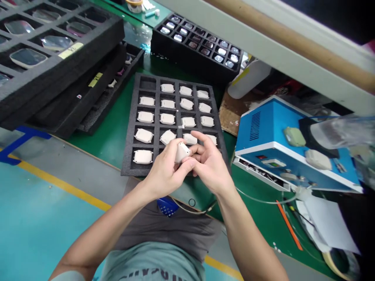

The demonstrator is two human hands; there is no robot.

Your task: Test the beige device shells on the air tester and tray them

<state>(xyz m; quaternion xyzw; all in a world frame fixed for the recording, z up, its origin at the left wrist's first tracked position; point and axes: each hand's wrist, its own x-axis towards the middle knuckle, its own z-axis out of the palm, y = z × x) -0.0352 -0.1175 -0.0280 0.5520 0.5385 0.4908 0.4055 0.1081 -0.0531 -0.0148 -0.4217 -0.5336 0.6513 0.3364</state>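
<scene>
Between my two hands is a cream watch case [182, 152], tilted, with small dark holes at its corners. My left hand [165, 169] grips it from the left with thumb and fingers. From the right, my right hand [211, 166] has its thumb and bent fingers on the case, and its index finger sticks out. Both hands are over the front of a black foam tray [131, 117] on the green table. Similar cream watch cases [145, 117] lie in most of its compartments; the back-left compartment holds none. My hands hide part of the front row.
At left stand stacked foam trays [88, 47] of dark-glass pieces. Another black tray [164, 45] of shiny pieces is behind. On the right, a blue machine [263, 128] carries two cases. An orange stick [289, 226], papers [331, 222] and a tape roll [336, 269] lie nearer. A shelf beam [263, 35] crosses above.
</scene>
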